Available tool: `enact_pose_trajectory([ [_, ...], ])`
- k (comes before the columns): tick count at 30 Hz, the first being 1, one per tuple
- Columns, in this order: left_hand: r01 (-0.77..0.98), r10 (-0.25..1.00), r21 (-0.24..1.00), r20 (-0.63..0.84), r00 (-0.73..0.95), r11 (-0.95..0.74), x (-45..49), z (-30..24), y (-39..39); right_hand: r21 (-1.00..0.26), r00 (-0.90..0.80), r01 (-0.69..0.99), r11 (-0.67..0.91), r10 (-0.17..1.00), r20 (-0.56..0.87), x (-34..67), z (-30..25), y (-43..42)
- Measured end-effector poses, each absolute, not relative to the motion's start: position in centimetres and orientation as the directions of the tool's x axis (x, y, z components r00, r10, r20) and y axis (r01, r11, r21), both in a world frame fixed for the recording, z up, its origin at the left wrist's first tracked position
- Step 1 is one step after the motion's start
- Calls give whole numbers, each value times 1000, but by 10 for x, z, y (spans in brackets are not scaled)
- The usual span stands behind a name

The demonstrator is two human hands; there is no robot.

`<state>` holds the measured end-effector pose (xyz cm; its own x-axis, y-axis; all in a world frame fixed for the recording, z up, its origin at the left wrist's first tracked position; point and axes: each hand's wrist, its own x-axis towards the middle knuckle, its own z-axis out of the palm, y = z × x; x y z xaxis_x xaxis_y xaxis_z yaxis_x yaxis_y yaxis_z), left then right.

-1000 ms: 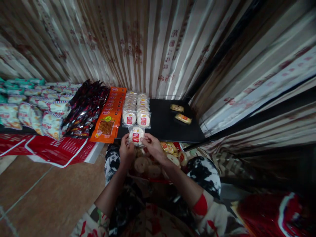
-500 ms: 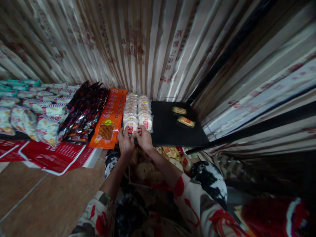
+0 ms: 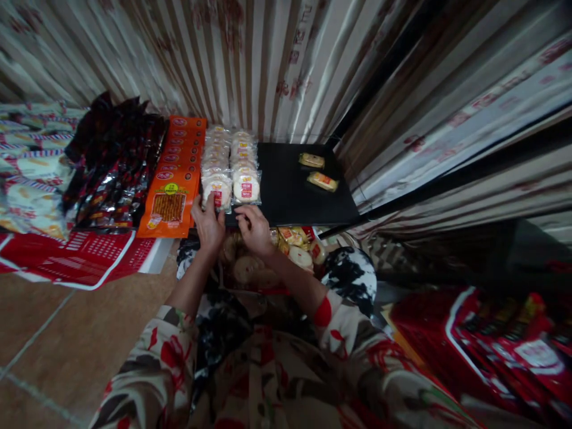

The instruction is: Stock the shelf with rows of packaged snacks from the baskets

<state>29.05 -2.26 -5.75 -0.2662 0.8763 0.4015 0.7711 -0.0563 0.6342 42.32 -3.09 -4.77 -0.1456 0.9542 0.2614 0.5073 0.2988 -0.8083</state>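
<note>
Two rows of clear-wrapped round white crackers with red labels lie overlapping on a black shelf (image 3: 286,196). My left hand (image 3: 208,226) is at the front of the left row, its fingers apart and a fingertip on the front cracker packet (image 3: 217,189). Just below the front packet of the right row (image 3: 246,186) is my right hand (image 3: 255,231). Its fingers are loosely bent, with a gap between thumb and forefinger and nothing visible in them.
Left of the crackers lie orange snack packets (image 3: 167,205), dark shiny packets (image 3: 116,161) and white puffy bags (image 3: 36,199). Two small yellow packets (image 3: 322,181) rest toward the shelf's right. Below is a basket of wrapped snacks (image 3: 300,256). A striped curtain (image 3: 250,71) hangs behind.
The view has shifted, so the shelf appears higher and further left. My right hand has come away from the front of the cracker rows; my left hand's fingers have spread.
</note>
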Motion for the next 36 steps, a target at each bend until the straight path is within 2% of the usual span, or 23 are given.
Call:
enact_pose_trajectory([
  [3, 782, 868, 620, 419, -267, -58, 296, -53, -43, -790, -220, 523, 320, 946, 238, 449, -57, -60],
  [5, 793, 901, 606, 373, -220, -57, 305, -58, -66, -766, -280, 566, 303, 945, 166, 463, -71, -81],
  [8, 812, 982, 566, 184, 47, -145, 320, -79, -108, -654, -287, 731, 197, 957, -32, 477, -94, -103],
  [10, 837, 977, 506, 62, 204, -207, 326, -97, -133, -559, -279, 813, 163, 952, -129, 480, -104, -111],
  [12, 863, 960, 438, 2, 279, -252, 329, -113, -151, -500, -295, 848, 174, 940, -172, 481, -108, -113],
  [15, 884, 954, 386, -26, 297, -265, 330, -124, -161, -465, -315, 862, 200, 931, -183, 480, -105, -110],
  [18, 885, 956, 388, -30, 293, -259, 330, -122, -157, -453, -300, 870, 197, 939, -168, 480, -101, -108],
  [21, 858, 965, 465, -28, 261, -219, 328, -117, -150, -463, -270, 864, 199, 958, -92, 483, -96, -108],
  [23, 801, 978, 575, -10, 208, -165, 325, -113, -146, -492, -229, 851, 183, 973, -34, 488, -92, -107],
  [26, 599, 998, 801, -39, 54, -1, 321, -104, -138, -601, -156, 786, 141, 987, 27, 495, -86, -106],
  [28, 316, 984, 932, -178, -30, 178, 320, -94, -133, -694, -138, 709, 126, 990, 39, 496, -84, -104],
  [29, 137, 964, 954, -264, -30, 266, 321, -89, -132, -739, -144, 662, 124, 989, 37, 496, -83, -103],
  [30, -43, 940, 939, -340, 0, 340, 323, -83, -130, -783, -154, 610, 120, 988, 32, 494, -84, -102],
  [32, -342, 897, 834, -434, 79, 434, 327, -72, -129, -861, -166, 500, 91, 986, 7, 491, -84, -100],
  [34, -513, 864, 710, -481, 146, 482, 331, -62, -129, -897, -158, 438, 59, 987, -12, 488, -84, -98],
  [36, -588, 841, 626, -505, 195, 513, 333, -56, -128, -878, -151, 471, 92, 988, 23, 488, -80, -95],
])
